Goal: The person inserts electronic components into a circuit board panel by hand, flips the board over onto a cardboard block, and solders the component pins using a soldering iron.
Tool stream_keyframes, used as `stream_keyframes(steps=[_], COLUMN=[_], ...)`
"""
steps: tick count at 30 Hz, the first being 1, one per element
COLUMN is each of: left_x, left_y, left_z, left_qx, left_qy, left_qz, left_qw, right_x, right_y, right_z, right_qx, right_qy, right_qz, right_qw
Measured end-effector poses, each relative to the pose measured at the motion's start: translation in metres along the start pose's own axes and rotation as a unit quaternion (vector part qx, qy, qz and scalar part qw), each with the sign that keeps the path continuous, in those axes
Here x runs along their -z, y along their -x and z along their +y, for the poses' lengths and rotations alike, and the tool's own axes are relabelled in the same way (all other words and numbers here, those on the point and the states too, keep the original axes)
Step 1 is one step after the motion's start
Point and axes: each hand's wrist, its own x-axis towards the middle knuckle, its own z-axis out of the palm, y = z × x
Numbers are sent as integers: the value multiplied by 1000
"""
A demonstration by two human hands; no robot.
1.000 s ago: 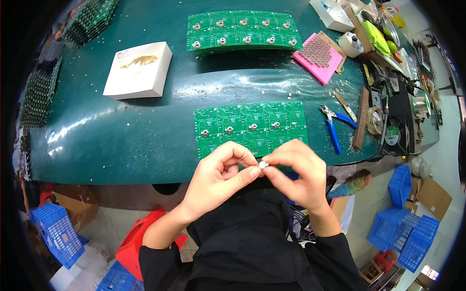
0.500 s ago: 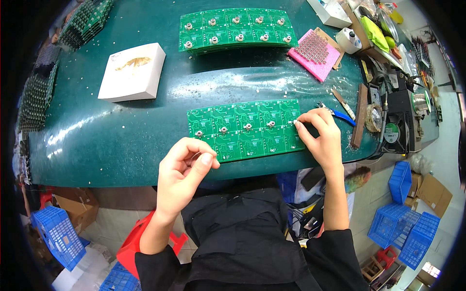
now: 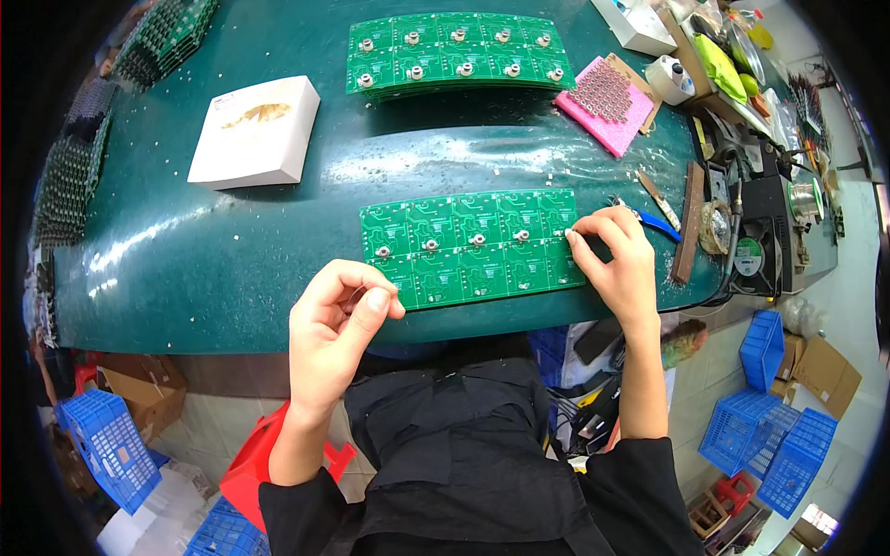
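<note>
A green circuit board panel [image 3: 464, 273] lies at the bench's near edge. Several small round metal-and-white components [image 3: 476, 240] stand along its upper row. My right hand [image 3: 619, 264] is closed in a pinch on a small pale component [image 3: 569, 233] at the row's right end, touching the board there. At the panel's lower left corner is my left hand [image 3: 336, 320], thumb and fingers curled together; what sits between their tips, if anything, is hidden. Farther back, a stack of similar panels [image 3: 459, 56] carries two rows of these components.
A white box [image 3: 255, 134] stands at the left. On the right are a pink foam pad [image 3: 607, 139] with several components, blue-handled pliers [image 3: 660, 225], a wooden bar [image 3: 687, 222] and a solder spool [image 3: 805, 202]. More board stacks [image 3: 167, 39] stand far left.
My left hand has shifted slightly left, off the panel's lower left corner. My right hand stays pinched at the right end of the row. The view has shifted a little.
</note>
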Motion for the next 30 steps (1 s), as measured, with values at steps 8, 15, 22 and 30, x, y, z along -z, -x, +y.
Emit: stream_keyframes(steps=[8,15,22,30], left_x=[6,39,113,152], left_y=[0,3,-86,-179], left_z=[0,16,48,3], left_qx=[-14,-62,-176,-196], left_qy=[10,-113,-517,-672], left_qz=[12,103,145,53], left_qw=[1000,986,825,712], right_x=[9,32,3,5], right_y=[-14,-55,-100,-103], right_z=[-4,8,139,134], right_qx=[54,57,5,-90], right_qy=[82,47,211,147], right_qz=[-67,-162,73,72], right_qw=[993,984,975,982])
